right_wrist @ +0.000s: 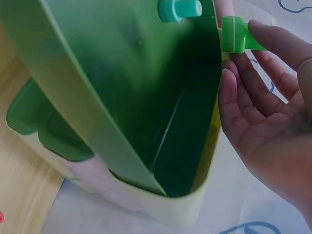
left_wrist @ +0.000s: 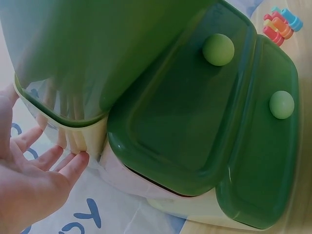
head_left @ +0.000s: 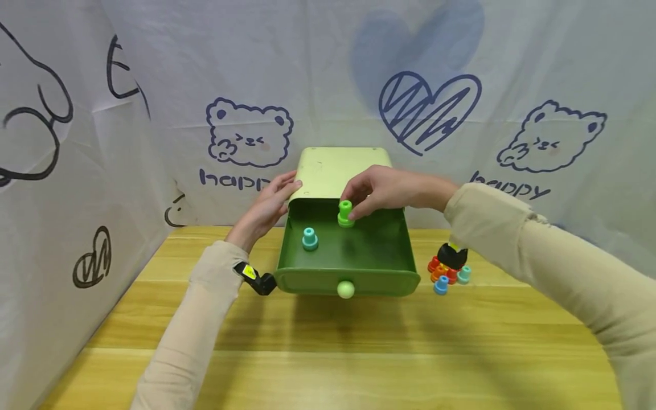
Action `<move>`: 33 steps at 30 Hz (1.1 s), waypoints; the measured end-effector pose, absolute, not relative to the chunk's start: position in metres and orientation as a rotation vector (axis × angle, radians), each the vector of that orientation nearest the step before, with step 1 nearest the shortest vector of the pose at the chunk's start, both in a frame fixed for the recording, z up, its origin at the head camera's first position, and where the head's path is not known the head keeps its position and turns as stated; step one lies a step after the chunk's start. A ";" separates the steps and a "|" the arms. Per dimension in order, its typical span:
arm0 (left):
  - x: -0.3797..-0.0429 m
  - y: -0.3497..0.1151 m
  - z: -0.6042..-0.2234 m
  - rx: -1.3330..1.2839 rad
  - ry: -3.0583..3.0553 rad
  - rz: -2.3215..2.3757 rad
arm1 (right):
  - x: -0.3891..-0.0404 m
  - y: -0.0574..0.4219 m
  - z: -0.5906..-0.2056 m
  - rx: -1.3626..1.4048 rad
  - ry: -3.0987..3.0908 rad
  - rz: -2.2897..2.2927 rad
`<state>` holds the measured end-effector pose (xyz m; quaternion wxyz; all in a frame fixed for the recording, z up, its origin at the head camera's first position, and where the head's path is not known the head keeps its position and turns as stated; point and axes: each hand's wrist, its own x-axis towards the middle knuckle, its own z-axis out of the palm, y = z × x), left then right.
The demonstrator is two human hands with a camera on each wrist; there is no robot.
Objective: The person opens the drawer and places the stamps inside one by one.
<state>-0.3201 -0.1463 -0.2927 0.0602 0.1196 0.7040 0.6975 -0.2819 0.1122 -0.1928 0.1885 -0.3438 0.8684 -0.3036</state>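
My right hand (head_left: pixel 384 191) pinches a bright green stepped peg (head_left: pixel 345 214) between thumb and fingers, above the back of a pulled-out green drawer (head_left: pixel 379 247). In the right wrist view that green peg (right_wrist: pixel 234 35) shows beside the drawer unit's rim. A teal peg (head_left: pixel 310 240) of like shape stands upright in the drawer, left of centre. The drawer belongs to a cream-topped drawer unit (head_left: pixel 328 165). My left hand (head_left: pixel 263 213) rests against the unit's left side; in the left wrist view its extended fingers (left_wrist: pixel 73 168) touch the wall below the top drawer.
Red, orange, blue and light teal pegs (head_left: pixel 441 285) are grouped on the wooden table (head_left: pixel 328 364) right of the unit, partly behind the right wrist's black camera (head_left: pixel 453 256). Two closed drawers (left_wrist: pixel 168 126) with round knobs sit under the open one. White printed cloth (head_left: pixel 328 68) hangs behind.
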 end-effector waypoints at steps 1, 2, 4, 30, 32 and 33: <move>-0.320 -0.146 -0.293 0.361 2.131 2.114 | -0.282 0.110 -0.194 -0.965 2.433 -0.863; -0.320 -0.146 -0.293 0.362 2.132 2.115 | -0.282 0.108 -0.196 -0.962 2.418 -0.879; -0.320 -0.145 -0.293 0.362 2.140 2.112 | -0.283 0.103 -0.198 -0.942 2.394 -0.912; -0.319 -0.145 -0.293 0.373 2.148 2.118 | -0.289 0.084 -0.229 -1.015 2.383 -0.782; -0.319 -0.145 -0.294 0.369 2.149 2.118 | -0.289 0.083 -0.231 -1.022 2.391 -0.756; -0.319 -0.145 -0.294 0.368 2.148 2.120 | -0.289 0.083 -0.232 -1.030 2.395 -0.742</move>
